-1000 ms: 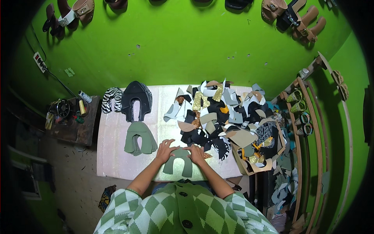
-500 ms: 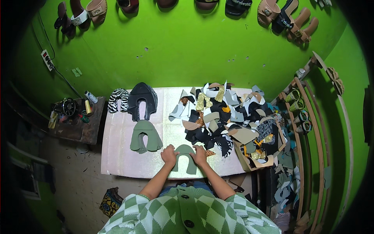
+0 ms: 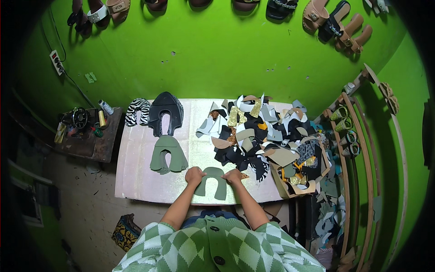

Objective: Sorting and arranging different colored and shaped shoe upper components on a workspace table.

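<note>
Green wall (image 3: pixel 217 59) behind a pale surface (image 3: pixel 136 172), head view. One green arch (image 3: pixel 213 172) lies near the front edge, between left hand (image 3: pixel 195 175) and right hand (image 3: pixel 233 176), about equally near both; long axis runs toward the body, legs nearest. Fingers of each hand curl in, pinching a side edge with the thumb. Count: one green stack (image 3: pixel 168 145), one black stack (image 3: pixel 166 101), one zebra-striped stack (image 3: pixel 137 106); one scrap heap (image 3: pixel 247 137), one carton (image 3: pixel 288 191). Pieces per stack: cannot tell.
</note>
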`<action>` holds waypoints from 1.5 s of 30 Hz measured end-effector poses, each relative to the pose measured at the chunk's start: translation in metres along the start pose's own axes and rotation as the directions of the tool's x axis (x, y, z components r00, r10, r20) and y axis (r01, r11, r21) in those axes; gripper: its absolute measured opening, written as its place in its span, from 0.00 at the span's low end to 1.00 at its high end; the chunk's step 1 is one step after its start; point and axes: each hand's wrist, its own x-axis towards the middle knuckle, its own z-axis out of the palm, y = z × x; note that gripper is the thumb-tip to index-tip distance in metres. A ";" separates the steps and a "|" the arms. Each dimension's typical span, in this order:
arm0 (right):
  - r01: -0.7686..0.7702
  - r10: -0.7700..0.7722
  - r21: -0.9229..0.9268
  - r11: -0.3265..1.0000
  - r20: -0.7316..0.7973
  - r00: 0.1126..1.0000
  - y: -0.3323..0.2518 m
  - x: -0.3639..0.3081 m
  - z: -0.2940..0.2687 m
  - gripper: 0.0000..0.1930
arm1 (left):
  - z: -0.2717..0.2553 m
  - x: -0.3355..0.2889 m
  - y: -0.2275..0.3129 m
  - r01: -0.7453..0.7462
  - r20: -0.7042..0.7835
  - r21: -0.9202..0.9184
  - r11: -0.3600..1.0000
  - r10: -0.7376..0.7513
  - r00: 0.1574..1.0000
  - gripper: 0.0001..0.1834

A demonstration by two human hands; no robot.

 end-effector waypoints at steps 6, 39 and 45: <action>-0.221 0.026 0.464 0.858 0.389 0.921 0.002 -0.001 -0.016 0.12 | -0.001 0.010 -0.037 0.020 0.195 -0.401 0.916 0.064 0.979 0.14; 0.545 -0.277 0.380 0.747 -0.568 0.775 -0.246 -0.013 0.115 0.06 | -0.153 0.098 -0.134 -0.382 -0.518 -0.370 0.847 0.153 0.841 0.07; 0.444 -0.332 0.111 0.889 -0.513 0.792 -0.253 -0.013 0.113 0.07 | -0.156 0.102 -0.132 -0.425 -0.528 -0.300 0.854 0.222 0.820 0.06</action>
